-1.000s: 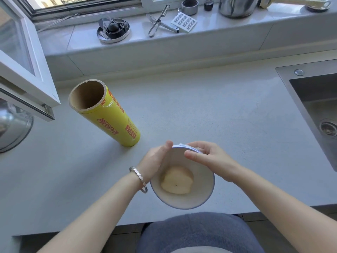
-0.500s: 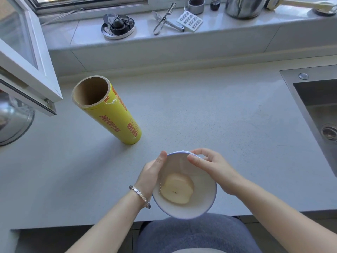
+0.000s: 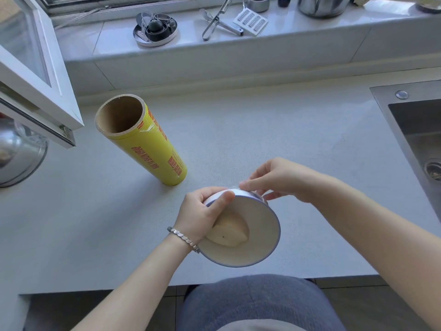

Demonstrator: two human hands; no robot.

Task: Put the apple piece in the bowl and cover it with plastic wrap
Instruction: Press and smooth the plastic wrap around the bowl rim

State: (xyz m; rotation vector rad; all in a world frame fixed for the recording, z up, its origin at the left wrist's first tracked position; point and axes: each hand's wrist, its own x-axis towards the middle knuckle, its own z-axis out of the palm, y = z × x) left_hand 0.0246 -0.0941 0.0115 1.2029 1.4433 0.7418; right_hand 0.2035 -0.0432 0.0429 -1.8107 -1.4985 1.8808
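A white bowl (image 3: 260, 237) with a blue rim is tilted toward me above the counter's front edge. A pale apple piece (image 3: 230, 231) lies inside it. My left hand (image 3: 201, 215) grips the bowl's left rim, thumb over the edge. My right hand (image 3: 279, 179) pinches at the far rim, where thin clear plastic wrap (image 3: 259, 197) clings to the bowl's outside. How far the wrap covers the bowl's mouth I cannot tell. The yellow plastic wrap roll (image 3: 145, 142) stands upright on the counter to the upper left, apart from both hands.
A steel sink (image 3: 420, 139) is set into the counter at the right. An open window frame (image 3: 40, 87) juts over the left side, with a steel pot (image 3: 16, 154) beneath it. On the sill lie a peeler (image 3: 214, 22), a grater and a round tin.
The bowl has tipped further toward me and turned. My left hand shifted up onto the rim, and my right hand moved to the far edge, pressing the wrap there.
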